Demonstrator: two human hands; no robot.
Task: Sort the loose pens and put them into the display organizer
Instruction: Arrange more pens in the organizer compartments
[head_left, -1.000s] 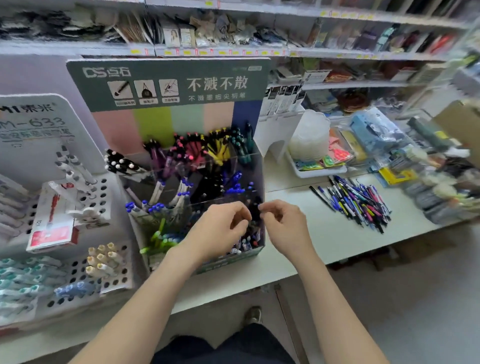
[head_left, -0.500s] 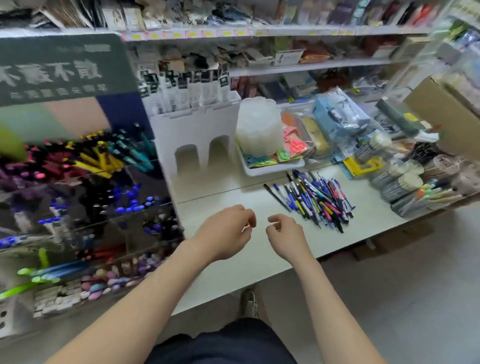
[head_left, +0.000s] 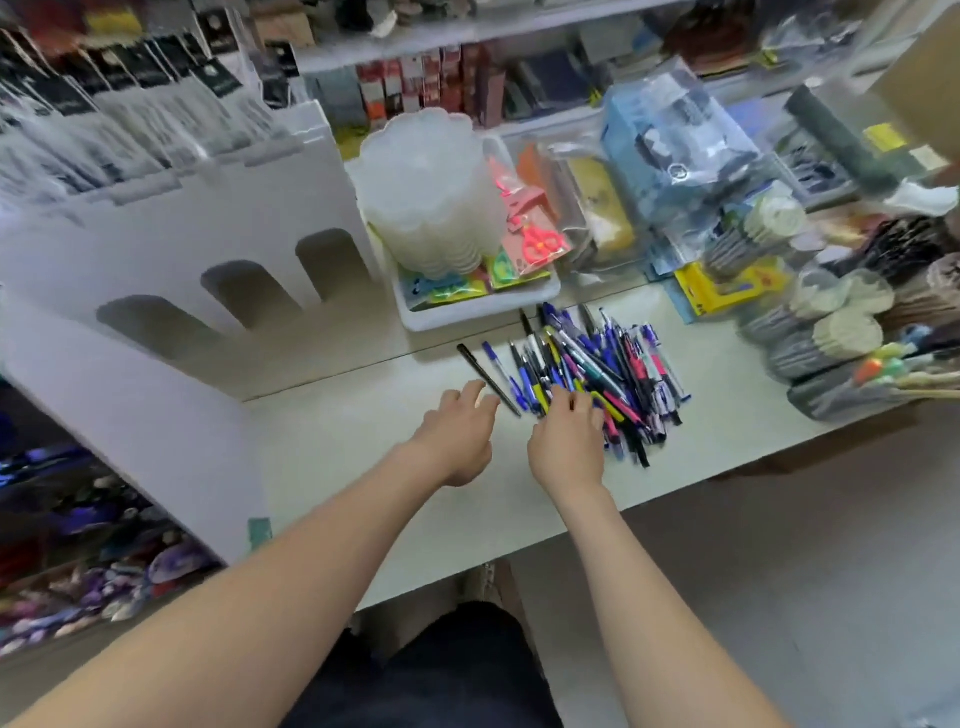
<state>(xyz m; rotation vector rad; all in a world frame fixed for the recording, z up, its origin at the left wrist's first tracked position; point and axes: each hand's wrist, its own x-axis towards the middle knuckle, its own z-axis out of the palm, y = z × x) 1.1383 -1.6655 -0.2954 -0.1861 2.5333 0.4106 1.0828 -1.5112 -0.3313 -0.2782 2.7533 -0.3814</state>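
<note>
— Where to find the loose pens (head_left: 597, 374)?

— Heaped on the white table (head_left: 332, 426), just in front of the white tray (head_left: 478, 312), right of the middle. Blue, black, pink and yellow barrels, all crossed over one another.

— And the right hand (head_left: 569, 441)?

— Laid on the near left edge of that heap, with fingers (head_left: 563, 402) bent down and tips in among the barrels. Touching several; impossible to tell whether pinching one or merely pressing.

— And the left hand (head_left: 457, 431)?

— Held low over bare table, just left of the heap. Stretched forward, a little spread, relaxed, grasping nothing. Tips just beside a single black pen (head_left: 488, 379) lying slantwise apart from the rest; contact hard to judge.

— And the display organizer (head_left: 156, 441)?

— Far left, well apart from the heap. Only its white side wall in view and, beyond that, blurred purple and blue stock in the compartments.

— Anything else close by?

— In the tray, a stack of cloudy plastic tubs (head_left: 426, 192) and a pack of pink scissors (head_left: 540, 241). Behind the table, a white stand with arched cut-outs (head_left: 234, 244).
</note>
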